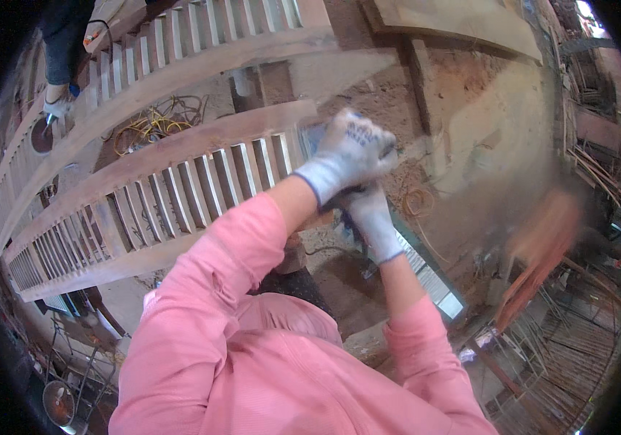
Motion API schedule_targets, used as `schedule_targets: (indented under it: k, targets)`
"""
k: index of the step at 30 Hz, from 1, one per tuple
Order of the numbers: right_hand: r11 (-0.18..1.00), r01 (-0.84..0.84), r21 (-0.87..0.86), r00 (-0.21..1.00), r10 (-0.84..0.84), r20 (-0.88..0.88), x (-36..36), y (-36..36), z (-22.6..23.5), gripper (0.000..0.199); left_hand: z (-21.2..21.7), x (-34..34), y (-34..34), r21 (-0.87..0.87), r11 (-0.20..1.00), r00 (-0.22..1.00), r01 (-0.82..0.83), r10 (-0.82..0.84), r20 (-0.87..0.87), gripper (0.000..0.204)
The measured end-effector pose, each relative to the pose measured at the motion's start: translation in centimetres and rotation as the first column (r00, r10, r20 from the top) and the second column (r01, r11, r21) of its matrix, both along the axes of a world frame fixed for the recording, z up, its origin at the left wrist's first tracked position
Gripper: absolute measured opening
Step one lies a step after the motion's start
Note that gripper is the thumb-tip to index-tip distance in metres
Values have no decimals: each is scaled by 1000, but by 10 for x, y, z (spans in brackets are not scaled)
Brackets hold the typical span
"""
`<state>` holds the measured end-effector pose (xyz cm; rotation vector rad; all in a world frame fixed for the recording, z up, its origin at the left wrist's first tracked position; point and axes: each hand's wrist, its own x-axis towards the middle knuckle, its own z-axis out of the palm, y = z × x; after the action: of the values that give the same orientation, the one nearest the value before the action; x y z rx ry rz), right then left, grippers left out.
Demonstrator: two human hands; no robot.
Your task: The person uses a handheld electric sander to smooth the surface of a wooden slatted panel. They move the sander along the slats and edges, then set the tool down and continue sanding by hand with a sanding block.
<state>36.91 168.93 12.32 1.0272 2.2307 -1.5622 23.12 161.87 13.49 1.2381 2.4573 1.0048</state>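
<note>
Head view: left hand (350,148) and right hand (370,217) are both clenching a blurred tool, bracing it against the slats (202,185) just left.

1. Bare dirt and concrete floor (492,138) is lying underneath, patchy brown and grey, dusty.
2. Long slatted wooden frames (180,181) are resting on supports across the upper left, pale and unpainted.
3. Tangle of yellow cable (147,127) is lying on the ground between the frames.
4. Stacked timber and metal rods (579,355) are crowding the right and lower right edge.
5. Another person (60,51) in dark trousers is standing at the top left.
6. Daylight is coming in at the upper right corner (590,14).
</note>
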Motion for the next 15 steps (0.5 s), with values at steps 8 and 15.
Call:
schedule_targets:
  k: [8,15]
  targets:
    - [942,-306,141,943,279,184,44,-5,-11,77,1,36,-25,45,999,999,22,-20,-45,26]
    - [917,-354,181,927,319,197,22,5,-23,72,5,17,-19,66,998,999,-23,25,-30,25]
